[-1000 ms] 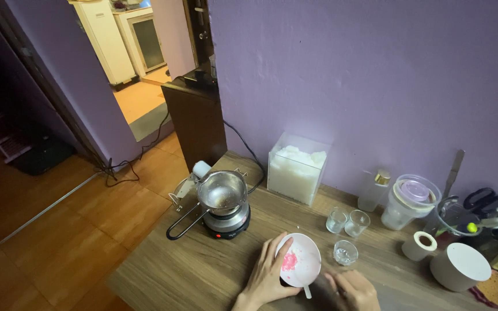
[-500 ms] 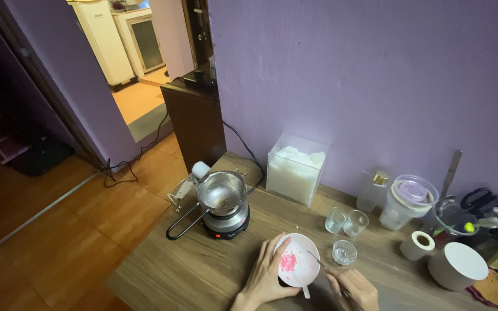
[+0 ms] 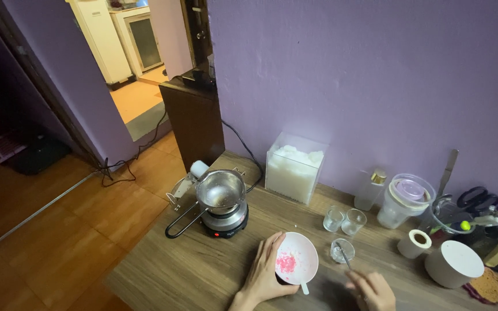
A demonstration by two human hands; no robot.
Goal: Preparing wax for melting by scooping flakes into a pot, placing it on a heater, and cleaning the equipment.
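White bowl (image 3: 298, 260) with pink crumbs (image 3: 286, 262) in it sits on the wooden table (image 3: 203, 270) near the front edge; left hand (image 3: 263, 275) cups its left rim, fingers curled against the side. Right hand (image 3: 372, 289) to the right of the bowl, fingers pinched round a thin metal stick (image 3: 344, 255) whose tip dips into a small glass (image 3: 341, 250) just beside the bowl. Further out: two more glasses (image 3: 343, 220) behind, a metal pot (image 3: 221, 190) on a small hotplate (image 3: 223, 222) to the left, a clear box of white flakes (image 3: 293, 167) against the purple wall.
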